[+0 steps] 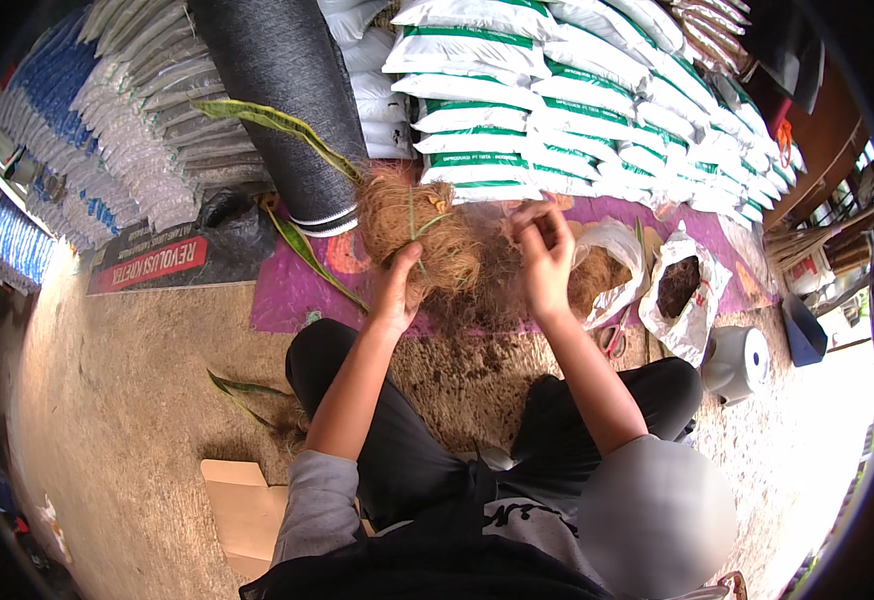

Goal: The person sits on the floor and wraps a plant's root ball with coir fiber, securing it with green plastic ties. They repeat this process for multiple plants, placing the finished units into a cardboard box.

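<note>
My left hand holds a ball of brown coconut fibre with green string round it and a long yellow-edged leaf rising from it. Right of the ball, my right hand is raised with fingers curled; what they pinch, if anything, is too small to make out. Loose dark fibre lies below on a purple sheet. Beside my right hand stand an open white bag of brown fibre and another of dark soil. Scissors lie just below these bags.
Stacked white-and-green sacks and a dark mesh roll stand ahead, more bundles left. A grey container and blue scoop sit right. Loose plant leaves and cardboard lie on the left floor.
</note>
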{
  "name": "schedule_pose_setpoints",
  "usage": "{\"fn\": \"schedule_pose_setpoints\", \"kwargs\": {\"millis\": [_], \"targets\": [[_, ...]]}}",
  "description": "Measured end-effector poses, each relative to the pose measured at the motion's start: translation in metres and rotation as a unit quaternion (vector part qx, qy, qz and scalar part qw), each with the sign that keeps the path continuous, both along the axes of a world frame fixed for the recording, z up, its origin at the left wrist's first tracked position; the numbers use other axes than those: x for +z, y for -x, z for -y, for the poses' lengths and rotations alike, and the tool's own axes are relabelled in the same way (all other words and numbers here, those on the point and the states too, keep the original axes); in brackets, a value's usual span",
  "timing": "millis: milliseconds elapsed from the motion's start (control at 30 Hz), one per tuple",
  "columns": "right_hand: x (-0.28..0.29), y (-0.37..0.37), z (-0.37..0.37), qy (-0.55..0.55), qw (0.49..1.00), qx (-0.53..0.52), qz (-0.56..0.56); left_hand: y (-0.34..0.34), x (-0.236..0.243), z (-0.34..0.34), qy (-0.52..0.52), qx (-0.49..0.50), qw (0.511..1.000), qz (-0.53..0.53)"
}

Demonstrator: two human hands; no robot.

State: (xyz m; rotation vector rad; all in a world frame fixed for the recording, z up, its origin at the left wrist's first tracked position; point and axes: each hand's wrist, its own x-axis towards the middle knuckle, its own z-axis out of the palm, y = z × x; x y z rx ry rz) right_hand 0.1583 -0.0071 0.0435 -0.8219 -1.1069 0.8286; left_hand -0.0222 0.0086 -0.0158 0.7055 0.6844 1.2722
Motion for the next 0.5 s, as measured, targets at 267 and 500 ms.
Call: {"fn": "schedule_pose_setpoints", "kwargs": {"millis": [267,500], "targets": [[-0.029,-0.005,0.001,0.233,0.962,0.088,-0.111,0.008,0.012,0.003,-0.031,-0.065,0.987,0.144],[-0.022,0.009,0.021,0.242,0.949,0.192,0.060,0.008,0.010,0.001,-0.033,-0.056,0.990,0.127]]}}
